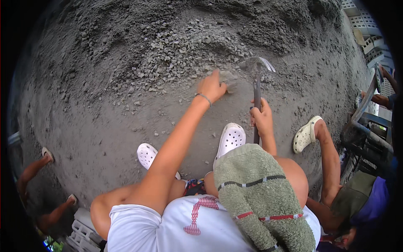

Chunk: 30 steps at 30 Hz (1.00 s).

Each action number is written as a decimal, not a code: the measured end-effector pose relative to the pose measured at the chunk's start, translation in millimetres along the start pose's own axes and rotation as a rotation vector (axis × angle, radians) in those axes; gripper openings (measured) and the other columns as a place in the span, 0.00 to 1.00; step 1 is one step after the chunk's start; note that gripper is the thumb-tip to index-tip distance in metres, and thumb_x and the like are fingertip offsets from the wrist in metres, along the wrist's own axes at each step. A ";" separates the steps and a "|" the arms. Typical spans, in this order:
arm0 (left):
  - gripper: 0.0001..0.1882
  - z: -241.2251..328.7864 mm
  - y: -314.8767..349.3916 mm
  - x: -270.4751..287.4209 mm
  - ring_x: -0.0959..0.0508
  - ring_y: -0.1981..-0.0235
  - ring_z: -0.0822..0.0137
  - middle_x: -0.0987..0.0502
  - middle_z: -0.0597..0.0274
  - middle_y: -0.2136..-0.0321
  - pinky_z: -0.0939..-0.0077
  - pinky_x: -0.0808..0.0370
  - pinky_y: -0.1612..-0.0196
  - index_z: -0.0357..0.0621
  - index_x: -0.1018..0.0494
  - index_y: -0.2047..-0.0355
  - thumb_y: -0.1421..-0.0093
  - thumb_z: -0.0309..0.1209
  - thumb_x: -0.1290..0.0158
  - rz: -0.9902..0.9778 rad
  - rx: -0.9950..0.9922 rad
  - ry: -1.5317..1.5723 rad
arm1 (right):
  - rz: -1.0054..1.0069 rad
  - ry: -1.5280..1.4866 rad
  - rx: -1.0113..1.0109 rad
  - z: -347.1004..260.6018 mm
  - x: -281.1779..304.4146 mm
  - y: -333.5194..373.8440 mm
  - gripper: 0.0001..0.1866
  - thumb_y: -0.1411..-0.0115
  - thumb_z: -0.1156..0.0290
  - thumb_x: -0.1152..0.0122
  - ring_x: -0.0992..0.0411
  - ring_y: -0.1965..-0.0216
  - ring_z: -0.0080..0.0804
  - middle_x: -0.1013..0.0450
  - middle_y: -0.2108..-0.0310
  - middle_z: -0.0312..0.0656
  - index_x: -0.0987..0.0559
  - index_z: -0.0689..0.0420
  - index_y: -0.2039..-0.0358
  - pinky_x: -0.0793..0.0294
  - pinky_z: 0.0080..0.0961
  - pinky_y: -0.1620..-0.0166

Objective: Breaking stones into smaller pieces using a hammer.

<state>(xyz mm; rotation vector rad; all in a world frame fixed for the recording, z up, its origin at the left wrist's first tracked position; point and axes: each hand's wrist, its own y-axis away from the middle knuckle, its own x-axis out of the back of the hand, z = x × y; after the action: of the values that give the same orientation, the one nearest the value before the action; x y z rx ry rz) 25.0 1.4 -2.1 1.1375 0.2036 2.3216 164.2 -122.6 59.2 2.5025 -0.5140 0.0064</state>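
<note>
My right hand [262, 119] is wrapped round the dark handle of a hammer [257, 90]. The hammer's curved metal head is raised at the far end, shiny on its right side. To the left, my left hand [211, 87] is against a pale grey stone [228, 81] on the ground, thumb and fingers at its near left side. Part of the stone's edge is hidden by the hand. The hammer head is just beyond and to the right of the stone. A spread of crushed gravel [176, 52] lies past my left hand.
A bank of dark grey sand [105, 25] rises at the back. My white clogs [231, 138] stand close below the hammer. A green towel [256, 185] hangs over my left-to-right front. Another person's cream clog [305, 135] is at right. Hollow blocks [367, 23] are stacked at far right.
</note>
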 end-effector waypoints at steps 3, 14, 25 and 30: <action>0.35 -7.1 -10.6 -0.9 0.36 0.55 0.55 0.38 0.50 0.55 0.68 0.35 0.58 0.49 0.44 0.50 0.63 0.27 0.48 0.068 -0.300 -0.220 | 0.031 0.005 0.010 -5.3 3.3 -1.3 0.13 0.56 0.79 0.57 0.45 0.91 0.15 0.41 0.88 0.31 0.35 0.60 0.66 0.45 0.14 0.89; 0.33 -0.3 -14.7 -2.9 0.31 0.63 0.55 0.30 0.50 0.65 0.68 0.37 0.58 0.40 0.37 0.59 0.67 0.43 0.43 0.095 -0.152 -0.047 | 0.033 0.178 0.147 -23.9 10.7 11.8 0.11 0.51 0.72 0.52 0.45 0.89 0.13 0.41 0.88 0.29 0.34 0.60 0.66 0.46 0.12 0.86; 0.35 -0.8 -4.4 -17.8 0.32 0.62 0.53 0.33 0.48 0.63 0.66 0.37 0.59 0.37 0.38 0.60 0.66 0.44 0.42 0.263 -0.051 -0.087 | 0.201 0.390 0.643 5.6 -15.3 -6.0 0.10 0.45 0.70 0.56 0.34 0.85 0.37 0.35 0.85 0.48 0.38 0.64 0.68 0.38 0.30 0.80; 0.37 -1.1 -6.3 -23.0 0.32 0.61 0.53 0.33 0.46 0.63 0.66 0.36 0.58 0.35 0.40 0.58 0.67 0.41 0.40 0.208 -0.097 -0.150 | 0.085 0.555 0.286 50.9 -15.3 -33.0 0.11 0.45 0.66 0.55 0.36 0.84 0.41 0.35 0.85 0.50 0.37 0.62 0.71 0.39 0.32 0.78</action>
<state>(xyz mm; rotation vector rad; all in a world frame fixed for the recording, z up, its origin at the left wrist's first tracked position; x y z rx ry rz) 38.1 -5.4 -20.9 1.3310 -0.0861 2.3811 156.5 -119.7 -2.9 2.5874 -0.4013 0.8334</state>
